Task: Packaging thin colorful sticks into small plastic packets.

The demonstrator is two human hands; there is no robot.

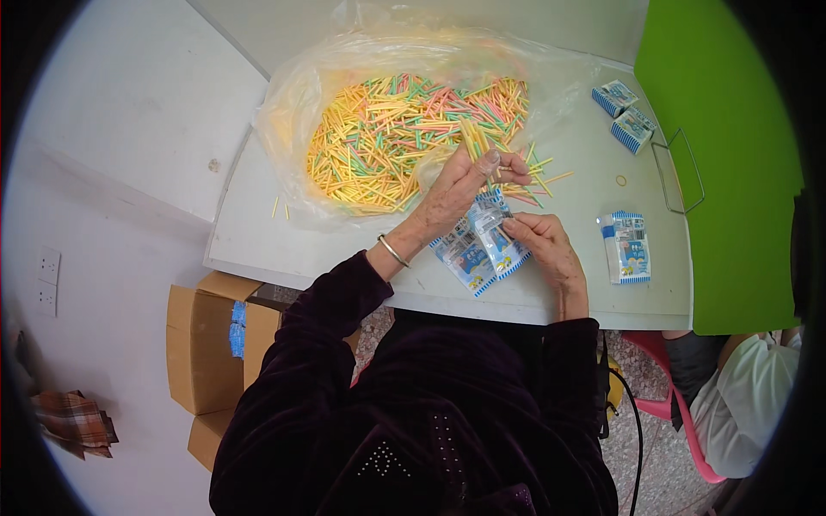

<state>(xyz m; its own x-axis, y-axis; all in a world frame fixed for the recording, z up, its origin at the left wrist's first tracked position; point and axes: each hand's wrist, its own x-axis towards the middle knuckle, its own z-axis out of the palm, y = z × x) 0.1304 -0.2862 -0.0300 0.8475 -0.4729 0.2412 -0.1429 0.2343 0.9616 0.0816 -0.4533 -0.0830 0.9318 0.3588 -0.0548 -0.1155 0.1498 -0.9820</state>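
My left hand is closed around a small bundle of thin yellow sticks, their ends pointing up and away from me. A blue-and-white clear packet is pinched at its side by my right hand, with its upper end just below my left fingers. Under it, partly covered, another such packet lies on the table. Behind my hands a large clear plastic bag spreads out, filled with loose yellow, pink and green sticks.
Loose sticks lie beside the bag. To the right are a single packet, small packs, a rubber band and a wire handle by the green panel. An open cardboard box stands below left; someone in white sits at right.
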